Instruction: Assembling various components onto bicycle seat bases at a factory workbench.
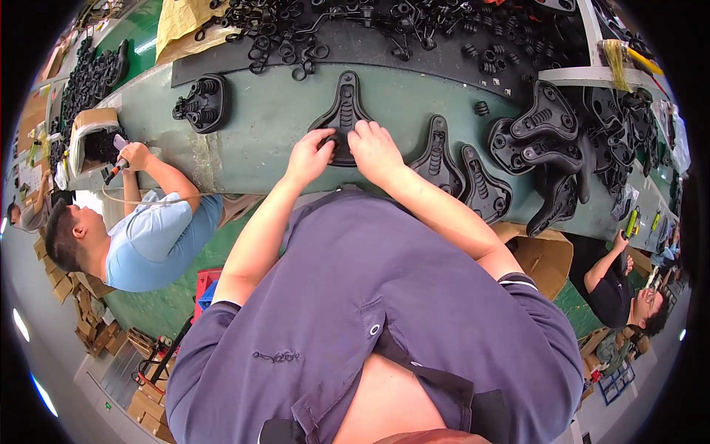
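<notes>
- Left hand (313, 157) first: fingers curled in, thumb and index nearly together on the middle of the black saddle-shaped shell (347, 96). Can't tell if they're pinching some tiny bit, it's all black on black.
- Right hand (375, 152): loosely bent, fingertips on the shell's right side. Can't see whether it's really gripping.
- The shell's on the bench (259, 111) right in front of the person's chest. Narrow nose points away from the body, wide end toward it, long axis pretty much straight out.
- Just right of the right hand, two similar ones: the nearer spare (438, 154) also nose-away, the farther spare (484, 185) with its nose angled away and leftward.
- One squat black assembly (203, 103) with coils, off to the left.
- One loose ribbed piece (481, 108) by the heap of shells (546, 122) on the right. Too tangled to count, sorry.
- Far side: one dark mat (237, 63) with way too many black rings (270, 52) to count.
- Two co-workers nearby, one per side; the left one holds a tool (115, 172).
</notes>
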`<state>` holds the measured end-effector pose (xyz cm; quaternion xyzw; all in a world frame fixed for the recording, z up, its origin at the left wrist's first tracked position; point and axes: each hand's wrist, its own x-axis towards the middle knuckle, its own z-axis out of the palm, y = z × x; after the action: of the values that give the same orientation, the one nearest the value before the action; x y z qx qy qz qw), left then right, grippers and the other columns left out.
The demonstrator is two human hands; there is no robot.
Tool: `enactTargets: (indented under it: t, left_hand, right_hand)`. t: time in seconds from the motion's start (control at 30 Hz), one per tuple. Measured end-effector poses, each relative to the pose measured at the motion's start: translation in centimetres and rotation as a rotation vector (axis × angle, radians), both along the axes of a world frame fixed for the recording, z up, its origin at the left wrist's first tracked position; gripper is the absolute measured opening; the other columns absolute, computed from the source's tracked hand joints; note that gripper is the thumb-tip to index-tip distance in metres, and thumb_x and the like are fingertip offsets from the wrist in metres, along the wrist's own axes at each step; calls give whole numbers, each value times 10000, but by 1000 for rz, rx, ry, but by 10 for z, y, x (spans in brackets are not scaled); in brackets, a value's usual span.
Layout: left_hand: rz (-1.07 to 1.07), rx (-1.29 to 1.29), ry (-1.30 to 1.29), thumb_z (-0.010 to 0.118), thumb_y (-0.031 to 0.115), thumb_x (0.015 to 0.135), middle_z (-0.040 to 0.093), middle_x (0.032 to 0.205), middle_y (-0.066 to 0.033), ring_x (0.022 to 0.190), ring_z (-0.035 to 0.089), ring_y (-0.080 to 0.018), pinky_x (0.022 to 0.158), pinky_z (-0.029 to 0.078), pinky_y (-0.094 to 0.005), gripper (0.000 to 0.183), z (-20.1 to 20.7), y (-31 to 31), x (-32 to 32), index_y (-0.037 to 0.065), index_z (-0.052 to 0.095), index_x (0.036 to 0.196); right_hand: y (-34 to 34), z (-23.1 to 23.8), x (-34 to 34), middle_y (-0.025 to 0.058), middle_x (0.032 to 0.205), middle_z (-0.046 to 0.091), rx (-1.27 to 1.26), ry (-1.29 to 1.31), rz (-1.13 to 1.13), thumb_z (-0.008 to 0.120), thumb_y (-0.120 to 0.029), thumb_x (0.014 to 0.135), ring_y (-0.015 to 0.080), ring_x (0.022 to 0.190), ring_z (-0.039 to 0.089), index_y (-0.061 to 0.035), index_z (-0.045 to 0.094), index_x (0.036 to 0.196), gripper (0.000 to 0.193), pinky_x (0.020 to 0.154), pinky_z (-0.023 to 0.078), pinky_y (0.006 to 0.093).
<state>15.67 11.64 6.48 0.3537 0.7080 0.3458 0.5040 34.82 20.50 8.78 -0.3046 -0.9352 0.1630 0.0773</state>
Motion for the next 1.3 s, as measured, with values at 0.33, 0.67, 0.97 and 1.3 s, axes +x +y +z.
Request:
enactTargets:
  t: [0.33,0.67,0.97,1.3]
  left_hand:
    - [-310,300,624,705,122,911,696,1273,-142,1058,721,-349,929,595,-452,290,-3,-4,-18,76,756,1192]
    - [-28,134,398,737,116,834,637,1289,-138,843,675,-250,797,573,-384,430,-26,62,-89,54,700,1258]
    - [-46,-131,782,815,265,868,583,1396,-215,1212,647,-456,1012,554,-535,738,-66,157,-124,53,472,1486]
    - [275,-110,-133,566,297,1029,721,994,-129,750,720,-237,725,591,-384,412,-66,59,-130,10,605,1321]
  right_hand:
    - [11,-27,6,87,1037,625,-74,-71,149,702,-204,878,283,1043,630,-62,705,976,173,901,543,423]
    - [202,13,-34,165,1233,669,58,339,-193,767,-162,886,373,1152,660,-35,687,1199,348,992,558,448]
    - [253,-18,-118,217,1244,685,-120,-154,-260,677,-199,895,419,1112,697,-37,693,1196,342,949,586,507]
    - [121,17,29,262,1005,731,-651,19,-702,613,-206,897,450,997,711,12,695,1010,258,884,557,502]
